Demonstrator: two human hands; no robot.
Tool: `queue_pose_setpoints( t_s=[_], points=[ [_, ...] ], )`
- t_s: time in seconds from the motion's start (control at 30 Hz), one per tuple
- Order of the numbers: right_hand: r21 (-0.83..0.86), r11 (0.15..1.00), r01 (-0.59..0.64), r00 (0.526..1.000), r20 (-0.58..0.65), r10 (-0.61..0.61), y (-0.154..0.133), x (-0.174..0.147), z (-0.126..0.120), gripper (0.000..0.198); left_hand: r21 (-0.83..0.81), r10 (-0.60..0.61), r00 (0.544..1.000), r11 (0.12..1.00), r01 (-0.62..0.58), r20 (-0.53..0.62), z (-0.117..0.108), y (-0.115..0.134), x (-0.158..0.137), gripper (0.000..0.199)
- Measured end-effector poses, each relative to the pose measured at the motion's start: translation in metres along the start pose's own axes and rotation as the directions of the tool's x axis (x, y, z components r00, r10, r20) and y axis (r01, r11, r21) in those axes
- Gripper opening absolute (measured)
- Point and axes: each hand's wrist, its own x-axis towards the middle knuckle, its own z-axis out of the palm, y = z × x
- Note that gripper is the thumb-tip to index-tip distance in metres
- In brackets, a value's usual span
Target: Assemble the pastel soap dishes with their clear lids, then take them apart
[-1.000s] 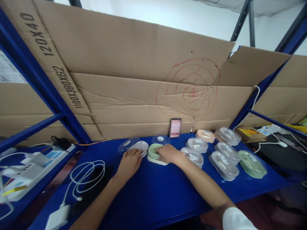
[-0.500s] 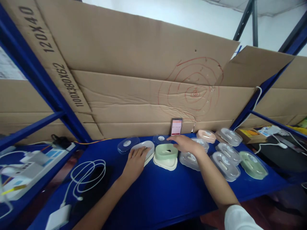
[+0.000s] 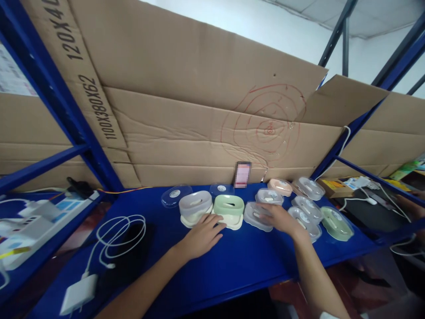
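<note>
My left hand (image 3: 203, 238) is open, fingers spread over the front edges of two cream trays. On these stand a pale grey soap box (image 3: 195, 204) at the left and a light green soap box (image 3: 229, 204) at the right, both lidless with an oval opening on top. My right hand (image 3: 282, 219) reaches over the right side of a grey soap box with a clear lid (image 3: 255, 217). Its fingers are stretched out over that box; the thumb is hard to make out. Behind lie two clear lids, a left one (image 3: 175, 196) and a right one (image 3: 222, 189).
Several lidded soap boxes stand at the right, among them a pink one (image 3: 280, 188) and a green one (image 3: 337, 223). A phone (image 3: 242, 175) leans on the cardboard wall (image 3: 172, 110). A white charger (image 3: 79, 293) with coiled cable lies left, beside a power strip (image 3: 56, 228).
My left hand has come off the grey box and moved right and nearer me. My right hand has moved from the green box to the clear-lidded grey box. The view has shifted slightly.
</note>
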Motion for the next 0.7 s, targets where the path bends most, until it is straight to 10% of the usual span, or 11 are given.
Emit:
queue_pose_setpoints(
  t_s=[0.17,0.43,0.7],
  points=[
    [0.003,0.998,0.069,0.995,-0.076,-0.069,-0.021,0.015,0.002,0.046,-0.036,0.000,1.000,0.999,0.001,0.017,0.001,-0.002,-0.001,0.020],
    [-0.179,0.974,-0.137,0.990,-0.005,0.138,-0.053,-0.015,0.048,0.055,0.012,-0.028,0.999,1.000,0.027,0.045,-0.006,-0.002,-0.003,0.012],
    [-0.206,0.974,-0.092,0.993,-0.092,0.075,-0.042,-0.008,0.037,0.042,0.000,-0.041,0.997,0.999,0.041,0.061,-0.003,-0.004,-0.004,0.011]
  ],
)
